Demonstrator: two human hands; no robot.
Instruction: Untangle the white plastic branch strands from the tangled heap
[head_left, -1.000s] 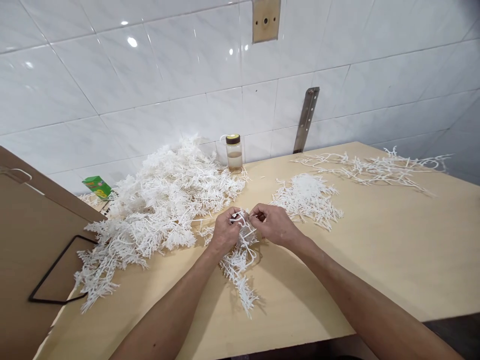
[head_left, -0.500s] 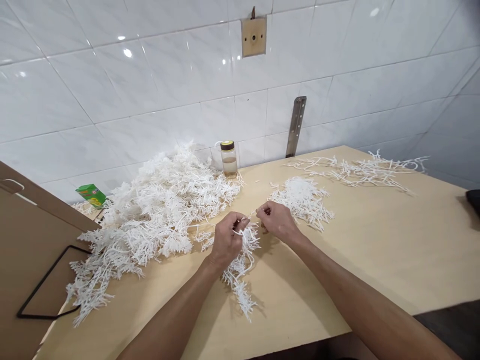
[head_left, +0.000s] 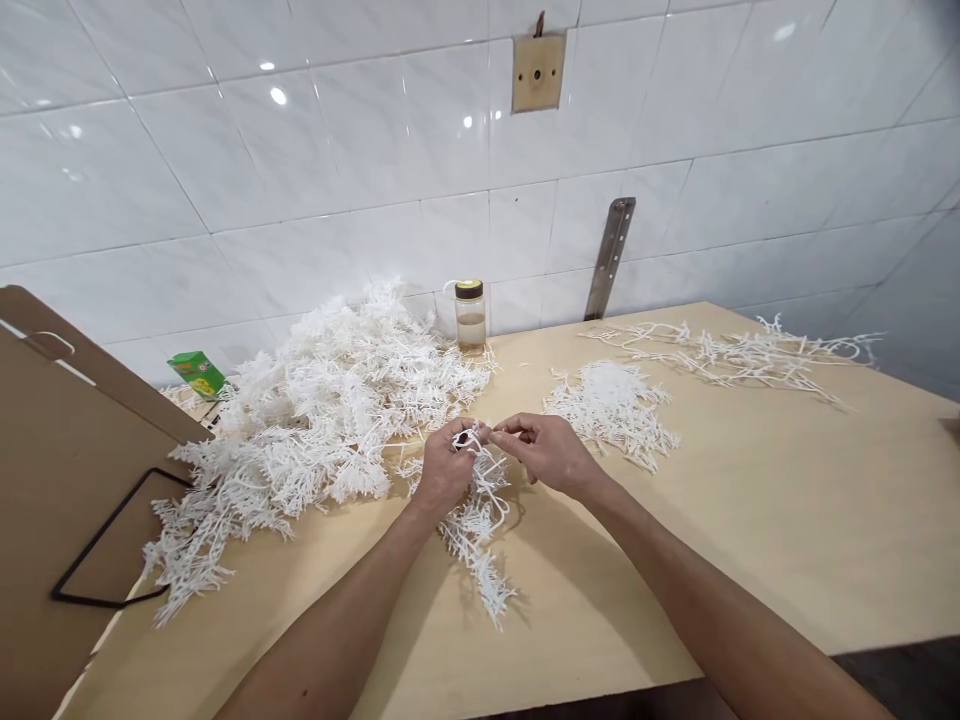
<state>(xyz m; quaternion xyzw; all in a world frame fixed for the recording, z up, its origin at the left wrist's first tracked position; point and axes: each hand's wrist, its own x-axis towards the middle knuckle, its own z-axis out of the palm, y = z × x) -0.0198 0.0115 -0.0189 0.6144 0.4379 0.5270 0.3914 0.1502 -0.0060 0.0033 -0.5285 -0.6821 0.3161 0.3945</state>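
My left hand [head_left: 446,470] is closed around the upper end of a white plastic artificial foliage sprig [head_left: 487,575]. Below the fist, its feathery branches hang down to the tabletop, and a thin stem loops up over the fingers. Right beside it, my right hand [head_left: 551,455] has thumb and forefinger pinched at the top of the sprig; the exact bit between those fingertips is too small to make out. A big heap of white sprigs [head_left: 330,390] lies to the left. Behind my right hand is a smaller pile of short white pieces [head_left: 611,405].
Bare white stems [head_left: 742,350] lie at the back right of the wooden table [head_left: 750,520]. A lidded jar of liquid [head_left: 470,318] and a metal strip [head_left: 611,258] stand by the tiled wall. On the left are a cardboard box [head_left: 82,500] and a green packet [head_left: 197,375].
My right hand has moved left, closing the gap to my left hand. The sprig stays in my left hand, and the whole view has shifted slightly.
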